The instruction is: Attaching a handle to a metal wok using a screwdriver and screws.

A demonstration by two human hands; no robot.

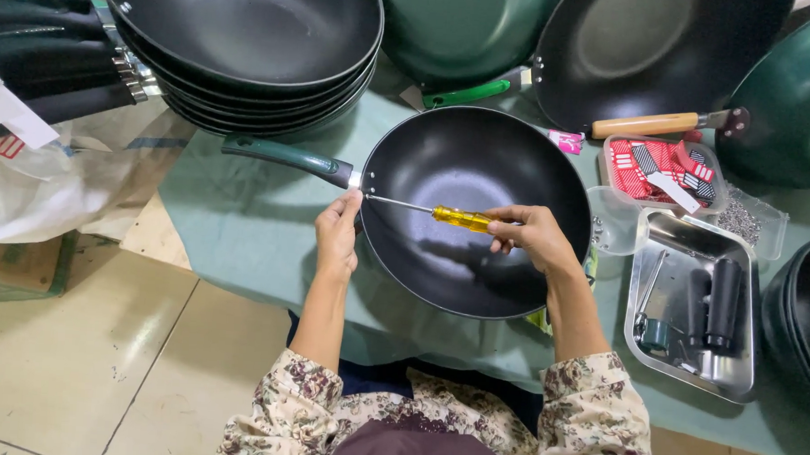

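A yellow-handled screwdriver (446, 215) is held in the right hand (532, 235), the fingers closed around the translucent amber handle. Its long axis lies almost level across the view, with the thin steel shaft running leftward over the bowl of a black non-stick wok (475, 210) and the tip set at the wok's left rim, where the dark green handle (285, 156) is joined by a bright metal collar. The left hand (336, 234) is clamped on that same rim, just below the joint, thumb at the edge near the tip; of the 2 hands it is the nearer to the fastening point, while the right hand sits over the right half of the bowl.

The wok is round, deep and matte inside, with a soft sheen at the bottom, and it rests on a pale green cloth (241, 239). A stack of like woks (249, 48) stands beyond it on the left. To the right, a shiny steel tray (735, 378) holds dark cylindrical grips, and a clear plastic box (667, 171) holds red and black packets. A wooden-handled pan (650, 47) lies behind.
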